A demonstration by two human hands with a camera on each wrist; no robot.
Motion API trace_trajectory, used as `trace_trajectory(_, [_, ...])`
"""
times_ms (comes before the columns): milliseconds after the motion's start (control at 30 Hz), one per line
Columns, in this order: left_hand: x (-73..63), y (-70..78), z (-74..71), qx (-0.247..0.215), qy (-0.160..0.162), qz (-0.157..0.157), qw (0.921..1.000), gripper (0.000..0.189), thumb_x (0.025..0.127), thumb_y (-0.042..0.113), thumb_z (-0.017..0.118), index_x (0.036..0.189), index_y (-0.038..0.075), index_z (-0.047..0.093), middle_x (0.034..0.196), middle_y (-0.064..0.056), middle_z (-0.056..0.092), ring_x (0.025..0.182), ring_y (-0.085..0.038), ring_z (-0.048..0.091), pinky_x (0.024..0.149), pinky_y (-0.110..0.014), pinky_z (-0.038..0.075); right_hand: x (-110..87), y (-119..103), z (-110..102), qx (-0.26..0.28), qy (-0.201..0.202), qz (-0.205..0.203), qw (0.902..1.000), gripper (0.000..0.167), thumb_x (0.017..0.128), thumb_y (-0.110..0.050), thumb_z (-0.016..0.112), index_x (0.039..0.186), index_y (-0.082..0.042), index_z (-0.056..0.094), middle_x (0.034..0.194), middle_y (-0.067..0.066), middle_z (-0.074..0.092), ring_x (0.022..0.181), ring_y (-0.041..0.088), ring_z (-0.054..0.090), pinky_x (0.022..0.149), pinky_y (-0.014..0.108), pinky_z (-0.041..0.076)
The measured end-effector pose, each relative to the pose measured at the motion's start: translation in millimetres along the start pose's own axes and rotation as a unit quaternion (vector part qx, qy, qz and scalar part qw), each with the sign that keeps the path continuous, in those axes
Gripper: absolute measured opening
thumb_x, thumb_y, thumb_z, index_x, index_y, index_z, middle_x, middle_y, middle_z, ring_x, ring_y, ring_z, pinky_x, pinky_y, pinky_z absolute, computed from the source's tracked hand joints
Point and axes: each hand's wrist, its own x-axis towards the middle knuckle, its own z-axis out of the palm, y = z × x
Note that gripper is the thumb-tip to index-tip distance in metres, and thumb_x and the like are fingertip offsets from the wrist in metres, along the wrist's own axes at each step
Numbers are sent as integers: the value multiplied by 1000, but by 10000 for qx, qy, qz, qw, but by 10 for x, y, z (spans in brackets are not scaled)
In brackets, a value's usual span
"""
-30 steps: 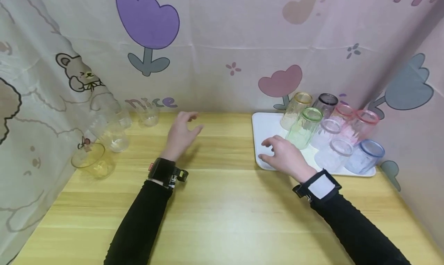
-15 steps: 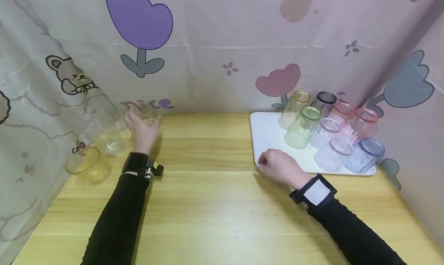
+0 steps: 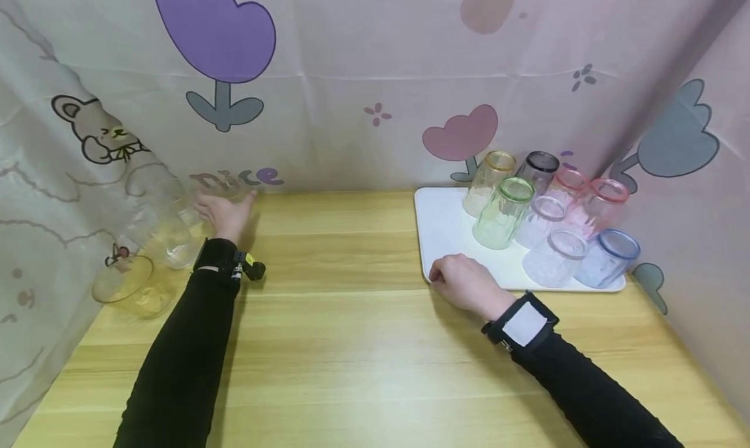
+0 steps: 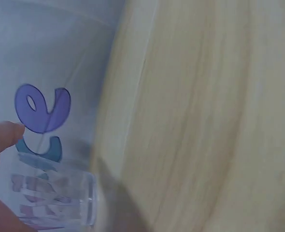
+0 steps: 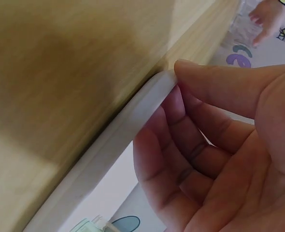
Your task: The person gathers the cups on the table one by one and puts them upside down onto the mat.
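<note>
My left hand (image 3: 225,213) reaches to the back left of the table with thumb and fingers spread. In the left wrist view a clear glass (image 4: 82,198) stands by that hand against the curtain, its thumb and finger apart on either side; whether they touch the glass I cannot tell. From the head, the hand mostly hides this glass. My right hand (image 3: 465,282) pinches the front left corner of a white tray (image 3: 439,226). In the right wrist view the thumb (image 5: 220,87) lies on the tray's rim (image 5: 118,135), with the other fingers curled on the opposite side.
Upturned-looking coloured glasses fill the tray's right side, among them a green glass (image 3: 504,220), a blue glass (image 3: 609,259) and a dark-rimmed glass (image 3: 537,168). At left stand another clear glass (image 3: 180,249) and a yellow glass (image 3: 131,288). A printed curtain (image 3: 340,122) borders the table.
My left hand has moved left and back to the clear glass. The right hand has come down to the tray's front left corner and taken hold of it.
</note>
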Motion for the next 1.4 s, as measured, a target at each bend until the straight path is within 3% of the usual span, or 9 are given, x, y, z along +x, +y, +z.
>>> trace_trajectory(233, [117, -69, -78, -176, -29, -659, 9977, 129, 90, 60, 71, 161, 7, -23, 172, -17, -18, 162, -34, -9, 133, -48, 0, 26, -65, -2, -47, -87, 48, 9999, 7, 86, -6, 72, 87, -11, 77, 88, 4, 77, 81, 21, 71, 70, 41, 60])
trace_trajectory(500, [159, -144, -105, -370, 140, -505, 9979, 109, 94, 48, 72, 164, 10, -3, 173, -16, 10, 161, -33, 16, 134, -43, 16, 31, -114, -15, -45, -131, 65, 9999, 7, 86, -6, 72, 87, -11, 77, 89, 4, 77, 80, 20, 70, 69, 40, 59])
trace_trajectory(733, [108, -140, -113, -949, 126, -589, 9937, 104, 93, 42, 75, 163, 18, 2, 174, -10, 12, 160, -28, 19, 133, -39, 22, 17, -126, -5, -37, -174, 86, 9998, 6, 87, -7, 72, 89, -10, 77, 90, 5, 77, 81, 20, 70, 71, 41, 60])
trace_trajectory(867, [77, -129, -68, -1841, 34, -571, 9812, 104, 91, 34, 78, 162, 23, 3, 174, -6, 10, 160, -24, 19, 127, -34, 34, 8, -110, -6, -49, -199, 147, 9997, 6, 87, -7, 73, 89, -10, 77, 90, 6, 77, 82, 21, 70, 72, 42, 60])
trace_trajectory(1067, [-44, -63, 13, -3622, -399, -333, 9306, 97, 90, 14, 78, 158, 25, 9, 171, -1, 12, 156, -24, 31, 118, -36, 48, -9, -61, -23, 32, -123, 196, 9997, 8, 86, -7, 72, 88, -11, 78, 89, 4, 77, 82, 21, 70, 73, 42, 60])
trace_trajectory(1167, [-147, -7, 41, -3971, -641, -345, 9149, 91, 92, 16, 77, 155, 23, 12, 167, -3, 17, 151, -25, 40, 118, -38, 48, -11, -34, -26, 96, -10, 214, 9997, 6, 87, -10, 73, 89, -11, 79, 88, 3, 77, 81, 20, 70, 73, 42, 60])
trace_trajectory(1200, [-189, 16, 50, -3953, -693, -402, 9151, 88, 92, 20, 77, 153, 23, 13, 164, -4, 20, 148, -26, 44, 118, -39, 48, -11, -28, -28, 139, 41, 229, 9996, 6, 88, -12, 73, 90, -11, 79, 87, 3, 77, 80, 20, 70, 74, 41, 59])
trace_trajectory(1267, [-271, 57, 64, -3621, -748, -457, 9280, 79, 94, 30, 75, 148, 21, 19, 153, -1, 29, 137, -20, 51, 119, -37, 47, -7, -19, -33, 225, 214, 255, 9992, 9, 89, -15, 74, 95, -10, 78, 88, 3, 76, 80, 19, 69, 73, 41, 59])
trace_trajectory(1400, [-440, 138, 97, -3442, -909, -661, 9322, 67, 94, 40, 74, 138, 19, 29, 123, 6, 39, 108, -10, 53, 119, -34, 43, 17, -35, -63, 589, 722, 234, 9954, 20, 92, -16, 73, 110, -7, 75, 97, 6, 74, 84, 21, 70, 73, 41, 58])
